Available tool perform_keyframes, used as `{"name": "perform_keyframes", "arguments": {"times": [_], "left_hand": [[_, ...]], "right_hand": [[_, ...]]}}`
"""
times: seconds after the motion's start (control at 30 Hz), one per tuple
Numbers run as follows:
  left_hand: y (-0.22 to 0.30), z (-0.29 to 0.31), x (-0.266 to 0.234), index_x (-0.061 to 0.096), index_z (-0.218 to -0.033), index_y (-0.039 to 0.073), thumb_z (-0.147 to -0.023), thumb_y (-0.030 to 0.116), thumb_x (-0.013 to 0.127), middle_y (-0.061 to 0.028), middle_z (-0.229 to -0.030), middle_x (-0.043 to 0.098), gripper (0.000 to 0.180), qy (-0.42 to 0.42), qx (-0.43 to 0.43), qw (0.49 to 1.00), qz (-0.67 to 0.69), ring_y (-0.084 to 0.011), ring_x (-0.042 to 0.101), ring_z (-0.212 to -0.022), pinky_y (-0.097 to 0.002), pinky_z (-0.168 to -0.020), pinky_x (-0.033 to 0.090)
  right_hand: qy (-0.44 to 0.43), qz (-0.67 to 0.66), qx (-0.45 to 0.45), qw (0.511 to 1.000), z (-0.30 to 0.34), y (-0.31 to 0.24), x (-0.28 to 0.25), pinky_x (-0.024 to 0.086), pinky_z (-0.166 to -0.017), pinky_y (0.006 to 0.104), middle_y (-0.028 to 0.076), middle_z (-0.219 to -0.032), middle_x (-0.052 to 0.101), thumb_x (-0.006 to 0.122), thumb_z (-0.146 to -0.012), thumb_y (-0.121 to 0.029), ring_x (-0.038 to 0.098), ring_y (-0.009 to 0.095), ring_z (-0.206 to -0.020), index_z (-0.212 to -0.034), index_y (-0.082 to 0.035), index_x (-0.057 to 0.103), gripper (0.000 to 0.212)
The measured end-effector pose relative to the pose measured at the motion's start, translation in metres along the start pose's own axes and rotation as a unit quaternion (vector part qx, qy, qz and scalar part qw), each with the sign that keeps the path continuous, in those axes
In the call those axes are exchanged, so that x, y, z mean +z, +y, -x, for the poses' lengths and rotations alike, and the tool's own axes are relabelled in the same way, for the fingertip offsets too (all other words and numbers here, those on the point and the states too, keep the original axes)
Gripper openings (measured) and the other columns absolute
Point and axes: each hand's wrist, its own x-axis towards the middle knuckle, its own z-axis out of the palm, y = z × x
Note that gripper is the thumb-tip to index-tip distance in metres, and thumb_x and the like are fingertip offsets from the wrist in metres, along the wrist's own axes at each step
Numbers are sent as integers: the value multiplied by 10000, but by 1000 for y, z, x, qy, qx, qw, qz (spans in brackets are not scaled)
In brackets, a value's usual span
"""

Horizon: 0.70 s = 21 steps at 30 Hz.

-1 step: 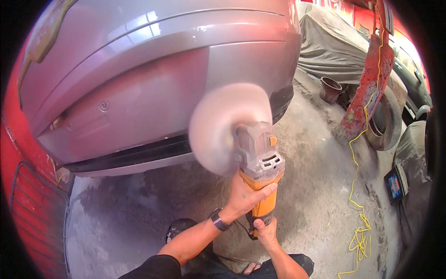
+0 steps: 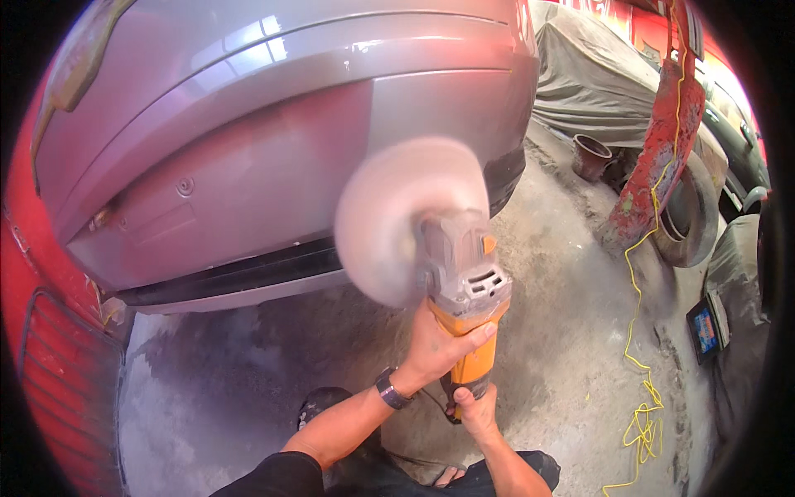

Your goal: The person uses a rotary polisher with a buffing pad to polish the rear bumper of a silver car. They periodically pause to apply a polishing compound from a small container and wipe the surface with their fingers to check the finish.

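Note:
A yellow and grey power polisher [image 2: 468, 277] stands out in front of me, its large whitish round pad [image 2: 377, 224] blurred by spinning. The pad is up against or very close to the lower right part of a silver car's rear bumper [image 2: 273, 166]; contact itself is hidden behind it. My left hand [image 2: 436, 344] wraps round the front of the yellow body, just behind the grey head. Lower down, my right hand [image 2: 478, 412] grips the dark rear end of the handle. A dark watch [image 2: 392, 390] sits on my left wrist.
A yellow cord [image 2: 631, 331] runs down past a red post [image 2: 654, 157] and lies tangled on the concrete floor [image 2: 563, 356]. Beyond are a pot [image 2: 591, 157], a tire [image 2: 694, 224] and a covered vehicle [image 2: 588, 83]. A red metal grille [image 2: 70, 389] stands at left.
The polisher's pad and head have shifted up very slightly along the bumper. Both hands keep the same hold.

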Motion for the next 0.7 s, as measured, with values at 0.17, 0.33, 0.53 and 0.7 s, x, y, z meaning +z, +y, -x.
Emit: {"name": "perform_keyframes", "arguments": {"times": [0.17, 0.33, 0.53, 0.7], "left_hand": [[40, -44, -8, 585, -1313, -4, -838, 178, 856, -86, -1217, 694, 577, -28, 56, 998, 21, -156, 664, -1103, -341, -960, 550], [61, -46, -12, 587, -1317, 1, -837, 146, 850, -78, -1186, 706, 566, -32, 30, 998, 44, -148, 676, -1055, -330, -929, 561], [13, -8, -9, 606, -1278, -5, -838, 136, 844, -76, -1161, 713, 520, 9, -31, 998, -58, -139, 682, -1023, -326, -906, 562], [7, -11, -1, 616, -1264, -8, -857, 165, 834, -76, -1143, 717, 493, 1, -2, 998, -65, -146, 693, -1004, -324, -882, 567]], "right_hand": [[0, 17, -60, 998, -26, -48, 15, 551, -748, 309, 62, -939, 714, 907, -735, -608, 660, 131, -833, -1086, 52, 676, 782], [-24, -24, -58, 998, -29, -63, 26, 543, -881, 331, 73, -1094, 719, 932, -723, -571, 661, 147, -1001, -1208, 67, 652, 849], [-48, -61, 47, 996, -7, -3, 13, 539, -650, 277, 51, -900, 698, 926, -708, -602, 654, 121, -754, -1104, 44, 653, 805], [-38, -65, 48, 996, -5, -6, 6, 511, -556, 274, 43, -826, 675, 909, -717, -624, 628, 123, -649, -1037, 39, 652, 779]]}}
